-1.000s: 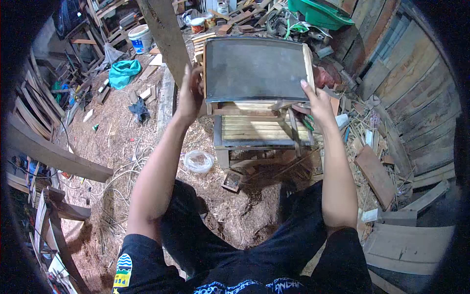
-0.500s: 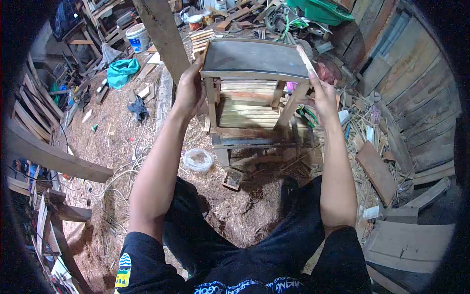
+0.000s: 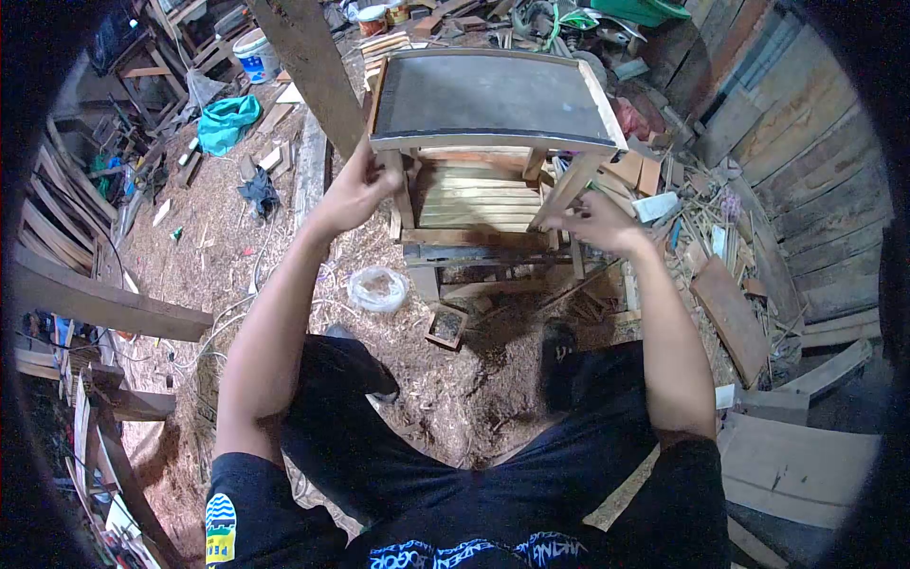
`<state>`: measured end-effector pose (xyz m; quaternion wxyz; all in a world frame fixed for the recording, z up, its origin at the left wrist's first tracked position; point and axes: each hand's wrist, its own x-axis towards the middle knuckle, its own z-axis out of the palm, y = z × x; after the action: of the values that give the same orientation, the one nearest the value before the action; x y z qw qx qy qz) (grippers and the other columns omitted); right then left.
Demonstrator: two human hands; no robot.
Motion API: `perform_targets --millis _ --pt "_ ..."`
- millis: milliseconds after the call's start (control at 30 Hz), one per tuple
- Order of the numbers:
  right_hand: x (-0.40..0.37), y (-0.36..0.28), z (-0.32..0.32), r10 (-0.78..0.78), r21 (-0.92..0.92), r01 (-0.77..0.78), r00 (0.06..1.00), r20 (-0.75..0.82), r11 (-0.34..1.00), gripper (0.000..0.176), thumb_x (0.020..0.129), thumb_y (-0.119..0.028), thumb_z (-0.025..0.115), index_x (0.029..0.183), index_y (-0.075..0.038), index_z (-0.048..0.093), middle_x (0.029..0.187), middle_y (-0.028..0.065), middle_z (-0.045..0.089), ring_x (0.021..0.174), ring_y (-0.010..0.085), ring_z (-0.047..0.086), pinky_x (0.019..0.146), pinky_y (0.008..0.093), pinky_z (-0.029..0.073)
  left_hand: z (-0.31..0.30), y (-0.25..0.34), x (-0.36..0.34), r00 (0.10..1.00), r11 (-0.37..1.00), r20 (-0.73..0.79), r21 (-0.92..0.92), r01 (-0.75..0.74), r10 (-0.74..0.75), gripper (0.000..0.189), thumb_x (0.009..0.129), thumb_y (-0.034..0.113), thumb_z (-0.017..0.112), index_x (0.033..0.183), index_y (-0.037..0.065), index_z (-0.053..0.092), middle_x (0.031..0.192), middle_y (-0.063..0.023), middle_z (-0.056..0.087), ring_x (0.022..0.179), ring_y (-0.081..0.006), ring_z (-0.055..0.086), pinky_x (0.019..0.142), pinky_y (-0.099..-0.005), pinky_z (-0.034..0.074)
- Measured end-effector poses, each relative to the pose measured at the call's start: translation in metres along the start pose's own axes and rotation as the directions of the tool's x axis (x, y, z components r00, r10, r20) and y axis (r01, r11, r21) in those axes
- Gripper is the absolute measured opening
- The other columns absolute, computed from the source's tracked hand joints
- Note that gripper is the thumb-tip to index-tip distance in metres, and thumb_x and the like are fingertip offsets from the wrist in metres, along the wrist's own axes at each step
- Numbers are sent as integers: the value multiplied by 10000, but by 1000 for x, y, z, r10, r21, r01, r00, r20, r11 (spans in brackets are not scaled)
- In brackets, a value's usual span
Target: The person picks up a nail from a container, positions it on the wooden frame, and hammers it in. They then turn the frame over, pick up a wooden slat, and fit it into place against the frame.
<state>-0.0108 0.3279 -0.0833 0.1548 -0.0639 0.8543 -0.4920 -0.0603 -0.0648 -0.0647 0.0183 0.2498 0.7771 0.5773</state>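
In front of me is a small wooden stand (image 3: 479,235) with a dark grey top panel (image 3: 488,95), pale edge strips and slats below. Its legs are splayed; it rests on a low wooden support (image 3: 427,282). My left hand (image 3: 353,194) is closed at the left front leg, just under the top, its far fingers partly hidden. On the other side, my right hand (image 3: 602,225) has its fingers bent against the slanting right leg, lower down. Neither hand is on the top panel.
Wood shavings cover the floor. A clear plastic bag (image 3: 377,288) and a small wooden box (image 3: 445,326) lie before my feet. A thick post (image 3: 308,66) slants at the left. Scrap boards (image 3: 730,318) and offcuts crowd the right, beside a plank wall (image 3: 806,180).
Both hands have left the side edges of the top and moved down to the legs. The stand's top appears more tilted toward me and higher in view.
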Motion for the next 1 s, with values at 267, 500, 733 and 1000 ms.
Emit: perform_targets --millis 267,500,733,1000 --pt "43 70 51 -317 -436 191 919 -236 879 438 795 -245 808 1128 -23 633 1132 137 665 1103 274 605 949 395 461 33 -51 -18 990 808 85 588 39 -110 914 721 397 853 1422 53 377 1507 -254 348 1350 -401 416 1090 -446 393" --pt "35 44 40 -91 -265 35 975 -202 964 531 758 -273 816 1194 -38 622 1211 179 634 1132 331 606 972 399 460 46 -77 -15 927 777 81 575 257 -366 869 727 415 838 1385 53 400 1159 -262 652 1144 -379 613 972 -454 486" --pt "37 52 30 -131 -360 14 944 -302 933 341 770 -312 811 1003 -77 726 987 155 721 965 321 681 838 423 510 69 -81 -14 969 786 -147 568 245 -197 550 880 383 708 1256 23 532 1011 -241 701 984 -382 686 850 -454 543" --pt "39 65 19 -152 -389 15 933 -325 921 331 782 -312 802 985 -62 725 998 164 716 970 329 675 846 421 503 76 -114 5 995 737 -76 668 103 -70 768 935 453 582 1446 -59 325 1435 -349 392 1288 -529 416 1093 -511 367"
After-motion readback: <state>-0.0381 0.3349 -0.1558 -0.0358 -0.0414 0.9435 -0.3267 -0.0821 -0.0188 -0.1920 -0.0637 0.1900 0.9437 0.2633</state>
